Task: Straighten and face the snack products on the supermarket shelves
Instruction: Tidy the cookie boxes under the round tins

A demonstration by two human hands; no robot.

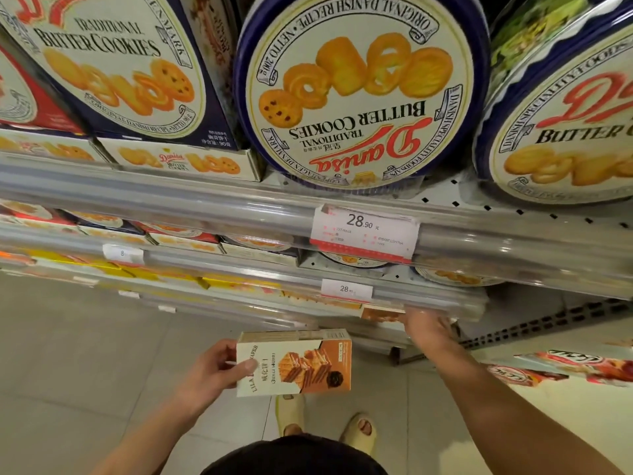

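Observation:
My left hand grips a cream and orange wafer box by its left end, out in front of the shelves above the floor. My right hand reaches under a low shelf edge, its fingers against another orange box on that shelf; whether it grips the box is hidden. Above, a round blue butter cookie tin stands on its rim upside down. A square butter cookie box leans to its left, and a second round tin sits to its right.
Several shelf rails run across the view with price tags, one reading 28.90. Lower shelves hold more cookie boxes and yellow packs. Red and white packets lie on a low shelf at right. Tiled floor and my sandalled feet are below.

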